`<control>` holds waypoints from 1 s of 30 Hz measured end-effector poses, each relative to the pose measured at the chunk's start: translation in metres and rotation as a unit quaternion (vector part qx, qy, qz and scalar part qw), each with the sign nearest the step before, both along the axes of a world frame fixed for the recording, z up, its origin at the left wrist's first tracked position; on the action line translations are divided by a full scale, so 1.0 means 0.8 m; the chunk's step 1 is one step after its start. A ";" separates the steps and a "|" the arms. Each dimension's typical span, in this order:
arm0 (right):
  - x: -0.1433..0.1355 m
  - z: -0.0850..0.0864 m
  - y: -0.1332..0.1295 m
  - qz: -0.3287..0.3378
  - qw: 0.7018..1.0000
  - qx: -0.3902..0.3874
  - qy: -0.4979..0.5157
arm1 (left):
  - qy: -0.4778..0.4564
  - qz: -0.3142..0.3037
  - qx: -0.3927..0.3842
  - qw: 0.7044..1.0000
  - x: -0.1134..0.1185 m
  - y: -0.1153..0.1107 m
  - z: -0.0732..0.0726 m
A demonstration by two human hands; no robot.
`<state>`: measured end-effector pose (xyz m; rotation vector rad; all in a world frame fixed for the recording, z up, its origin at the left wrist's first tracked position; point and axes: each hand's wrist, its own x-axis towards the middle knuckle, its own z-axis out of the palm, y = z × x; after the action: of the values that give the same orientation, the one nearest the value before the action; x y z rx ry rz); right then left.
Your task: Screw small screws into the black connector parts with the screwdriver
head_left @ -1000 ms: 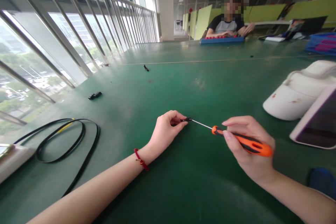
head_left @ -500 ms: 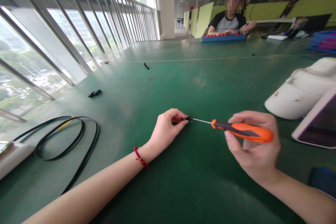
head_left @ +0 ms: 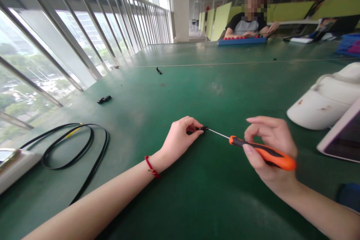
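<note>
Between the thumb and fingers of my left hand (head_left: 182, 135) is a small black part (head_left: 204, 128), pinched just above the green table (head_left: 174, 93); its kind is too small to make out and the fingers cover much of it. My right hand (head_left: 270, 150) holds a screwdriver (head_left: 270, 154) with an orange and black handle, thumb below and index finger lifted off. The thin metal shaft slopes up to the left, and its tip meets the black part. A red cord bracelet (head_left: 152, 167) circles my left wrist.
A looped black cable (head_left: 105, 146) lies at left beside a white device (head_left: 17, 168). Small black pieces (head_left: 104, 99) rest farther back. At right stand a white jug-like container (head_left: 317, 101) and a tilted screen (head_left: 343, 135). Across the table a person (head_left: 247, 26) sits behind a blue tray (head_left: 242, 41).
The screwdriver's handle has dropped, so the shaft slopes more steeply. My right index finger has lifted away from the handle. My left hand keeps its pinch on the black part.
</note>
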<state>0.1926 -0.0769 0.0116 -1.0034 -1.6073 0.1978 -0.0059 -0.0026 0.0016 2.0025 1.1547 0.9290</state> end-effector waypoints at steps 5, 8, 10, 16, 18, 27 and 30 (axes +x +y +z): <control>-0.001 0.002 -0.004 -0.014 0.999 -0.003 -0.029 | -0.009 -0.047 -0.003 0.999 -0.006 0.007 0.000; -0.001 -0.001 -0.001 -0.009 0.999 0.018 0.031 | 0.000 -0.045 0.007 0.999 -0.006 0.006 0.001; 0.000 -0.001 0.001 0.000 1.000 0.004 0.023 | 0.016 -0.044 0.026 0.999 -0.005 0.005 0.002; 0.000 0.002 -0.001 -0.014 0.999 -0.022 -0.044 | 0.026 -0.023 0.032 0.999 -0.005 0.005 0.002; -0.002 0.001 0.000 -0.014 1.000 -0.010 -0.002 | 0.028 -0.019 0.026 0.999 -0.006 0.006 0.001; -0.003 0.000 0.000 -0.025 0.999 -0.004 -0.030 | 0.030 -0.010 0.019 0.999 -0.005 0.006 0.002; -0.002 -0.001 0.001 -0.024 1.000 0.010 0.009 | 0.030 -0.009 0.020 0.999 -0.005 0.006 0.001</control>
<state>0.1910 -0.0764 0.0111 -1.0203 -1.5635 0.1573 -0.0098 0.0022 0.0027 2.0822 1.1560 0.8960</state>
